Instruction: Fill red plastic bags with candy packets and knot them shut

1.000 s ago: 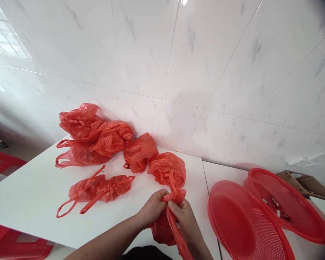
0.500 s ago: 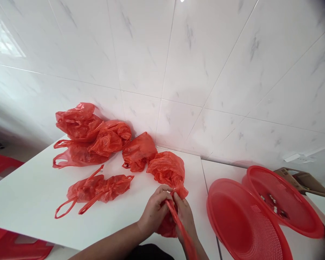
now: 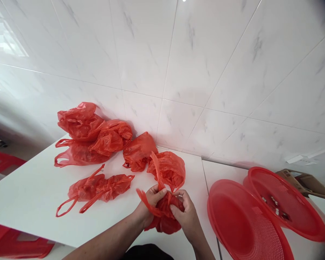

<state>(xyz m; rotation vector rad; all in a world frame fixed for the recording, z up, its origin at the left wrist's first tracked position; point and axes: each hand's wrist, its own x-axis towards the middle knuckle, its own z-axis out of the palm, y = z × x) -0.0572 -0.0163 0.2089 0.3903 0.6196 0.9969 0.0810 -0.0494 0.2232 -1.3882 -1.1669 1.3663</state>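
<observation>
A red plastic bag [image 3: 168,224] is bunched between my two hands, low over the front of the white table [image 3: 111,225]. My left hand [image 3: 152,202] is closed round its left side, and strips of the bag stick up and out past the fingers. With thumb and fingers, my right hand [image 3: 184,209] pinches the bag's gathered right side. What the bag contains is hidden. Just beyond my hands lies another crumpled red bag [image 3: 169,168], with a third one [image 3: 140,151] to its left.
A pile of red bags [image 3: 81,122] leans by the tiled wall at the left. Nearer lies a twisted red bag with loop handles [image 3: 100,187]. At the right stand a red basket [image 3: 233,216] and another red basket [image 3: 292,202] holding small pieces, beside a cardboard box [image 3: 306,182].
The long strip that hung toward me has gone from there; strips now point up and left by my left hand. My hands have shifted their hold on the bag, the right moving slightly outward.
</observation>
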